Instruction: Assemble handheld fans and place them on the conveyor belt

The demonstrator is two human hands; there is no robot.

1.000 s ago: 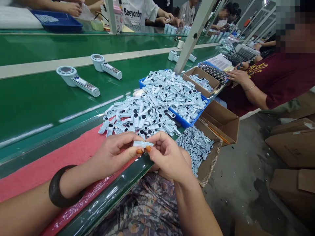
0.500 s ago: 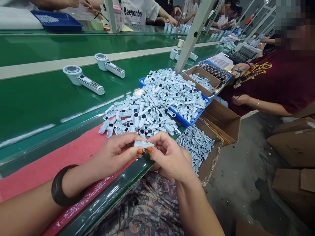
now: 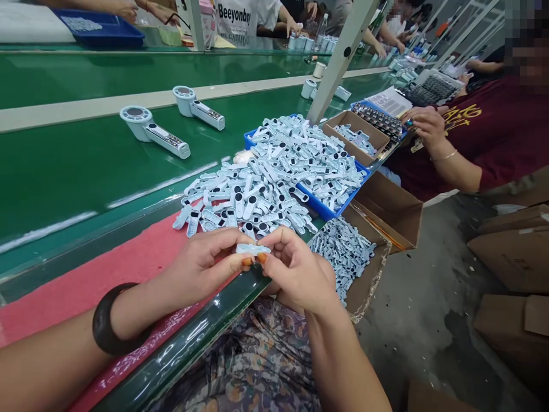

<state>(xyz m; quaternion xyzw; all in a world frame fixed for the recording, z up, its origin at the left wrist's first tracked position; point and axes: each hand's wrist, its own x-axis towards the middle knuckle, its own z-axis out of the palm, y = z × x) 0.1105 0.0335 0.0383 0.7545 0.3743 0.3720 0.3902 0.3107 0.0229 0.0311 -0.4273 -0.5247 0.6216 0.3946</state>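
Between my two hands is a small light-blue plastic casing piece (image 3: 249, 249), held level above the table's front edge. My left hand (image 3: 214, 260) pinches its left end with thumb and forefinger. At the other end, my right hand (image 3: 295, 269) grips it the same way, both thumbs close together on the near side. Just beyond my fingers a heap of similar light-blue casing pieces (image 3: 244, 197) spreads over a pink sheet (image 3: 128, 263). Many of these pieces carry a dark oval or window.
A heaped blue tray (image 3: 319, 207) stands behind the pile. Right of my hands is a cardboard box (image 3: 373, 286) of small parts. Two handheld devices (image 3: 167, 142) lie on the green belt (image 3: 55, 166). A metal post (image 3: 338, 63) rises beyond; a co-worker in maroon (image 3: 493, 137) sits at right.
My hands keep hold of the same piece, nearly still. The view has shifted slightly. The co-worker at right has raised a hand toward the dark parts tray.
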